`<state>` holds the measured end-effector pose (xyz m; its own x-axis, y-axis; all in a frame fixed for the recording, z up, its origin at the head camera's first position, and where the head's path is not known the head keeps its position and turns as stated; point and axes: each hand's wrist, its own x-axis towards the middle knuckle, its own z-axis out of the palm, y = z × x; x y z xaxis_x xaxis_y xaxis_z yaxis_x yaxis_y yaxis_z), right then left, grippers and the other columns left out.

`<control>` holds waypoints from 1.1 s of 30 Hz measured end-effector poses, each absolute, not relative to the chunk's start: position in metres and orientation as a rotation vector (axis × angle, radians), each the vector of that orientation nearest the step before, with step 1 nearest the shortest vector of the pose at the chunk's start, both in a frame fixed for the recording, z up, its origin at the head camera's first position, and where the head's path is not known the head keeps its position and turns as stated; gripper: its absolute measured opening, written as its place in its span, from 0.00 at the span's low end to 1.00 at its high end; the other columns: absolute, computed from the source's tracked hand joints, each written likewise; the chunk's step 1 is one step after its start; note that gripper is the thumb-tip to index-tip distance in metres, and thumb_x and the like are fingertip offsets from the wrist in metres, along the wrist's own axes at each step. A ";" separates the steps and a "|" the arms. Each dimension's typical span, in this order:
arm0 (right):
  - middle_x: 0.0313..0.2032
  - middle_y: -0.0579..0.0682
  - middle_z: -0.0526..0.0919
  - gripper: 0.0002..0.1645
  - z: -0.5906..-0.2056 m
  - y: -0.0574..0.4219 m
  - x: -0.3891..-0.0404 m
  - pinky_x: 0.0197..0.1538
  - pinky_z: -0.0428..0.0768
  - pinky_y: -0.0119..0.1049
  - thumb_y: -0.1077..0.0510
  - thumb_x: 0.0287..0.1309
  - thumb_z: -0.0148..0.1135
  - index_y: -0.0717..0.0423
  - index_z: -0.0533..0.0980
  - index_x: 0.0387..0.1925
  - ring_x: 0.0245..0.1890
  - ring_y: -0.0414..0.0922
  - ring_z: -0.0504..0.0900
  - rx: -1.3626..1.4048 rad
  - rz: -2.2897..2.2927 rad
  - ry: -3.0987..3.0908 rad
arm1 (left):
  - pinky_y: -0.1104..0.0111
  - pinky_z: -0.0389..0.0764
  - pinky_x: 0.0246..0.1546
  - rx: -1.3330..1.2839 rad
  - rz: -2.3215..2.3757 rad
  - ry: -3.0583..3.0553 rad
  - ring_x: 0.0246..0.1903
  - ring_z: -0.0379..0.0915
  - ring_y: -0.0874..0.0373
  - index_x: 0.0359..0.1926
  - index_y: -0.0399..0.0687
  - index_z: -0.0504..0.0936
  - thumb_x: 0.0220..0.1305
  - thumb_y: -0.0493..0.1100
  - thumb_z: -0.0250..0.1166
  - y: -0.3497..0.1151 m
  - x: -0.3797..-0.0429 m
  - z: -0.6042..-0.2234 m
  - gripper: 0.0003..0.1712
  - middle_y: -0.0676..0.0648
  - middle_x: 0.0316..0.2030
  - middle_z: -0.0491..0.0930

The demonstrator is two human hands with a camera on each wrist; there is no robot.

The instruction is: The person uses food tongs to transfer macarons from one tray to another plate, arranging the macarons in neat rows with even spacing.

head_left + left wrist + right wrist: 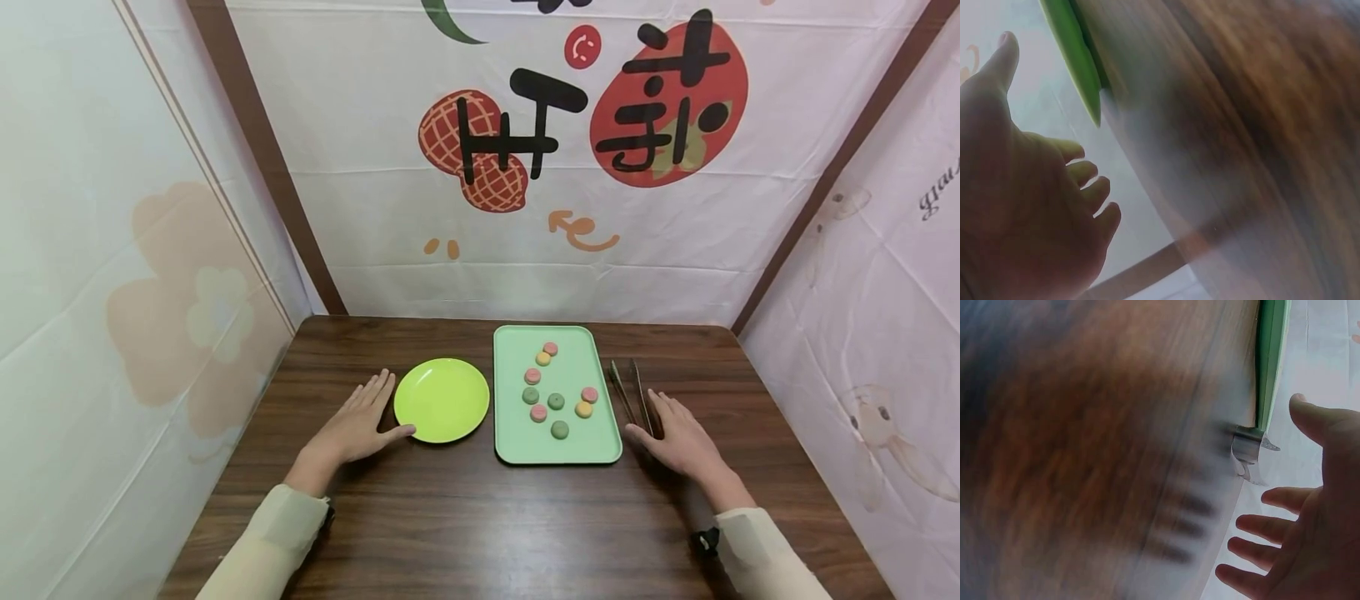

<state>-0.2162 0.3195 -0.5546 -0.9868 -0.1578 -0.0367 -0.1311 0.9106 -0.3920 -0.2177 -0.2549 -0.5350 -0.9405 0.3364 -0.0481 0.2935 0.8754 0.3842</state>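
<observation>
My left hand is at the left edge of a lime-green plate, fingers extended and thumb overlapping the rim in the head view. On the other side, my right hand holds nothing, its fingers spread beside metal tongs that lie with their arms apart. Between plate and tongs is a mint-green tray with several pink, yellow and green macarons scattered on it. In the right wrist view the bent end of the tongs shows just past my fingertips. The left wrist view catches the plate's edge above my open palm.
Everything lies on a dark brown wooden table. A white printed cloth hangs behind its far edge, and similar cloths stand along the left and right sides. Dark bands of the tray's side appear near my right thumb.
</observation>
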 end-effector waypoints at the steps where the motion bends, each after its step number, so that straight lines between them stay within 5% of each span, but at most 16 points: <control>1: 0.79 0.75 0.57 0.60 -0.555 0.319 -0.216 0.75 0.60 0.76 0.25 0.74 0.56 0.66 0.54 0.84 0.78 0.75 0.55 -0.231 -0.609 3.003 | 0.41 0.45 0.84 0.496 0.571 2.931 0.84 0.41 0.34 0.85 0.32 0.46 0.73 0.74 0.62 -0.254 -0.218 -0.535 0.65 0.31 0.85 0.42; 33: 0.66 0.73 0.76 0.40 -0.555 0.306 -0.219 0.58 0.80 0.70 0.40 0.71 0.71 0.70 0.77 0.66 0.64 0.72 0.76 -0.087 -0.463 3.085 | 0.42 0.50 0.83 0.571 0.505 2.881 0.84 0.40 0.34 0.85 0.29 0.43 0.71 0.78 0.60 -0.237 -0.227 -0.550 0.69 0.30 0.85 0.40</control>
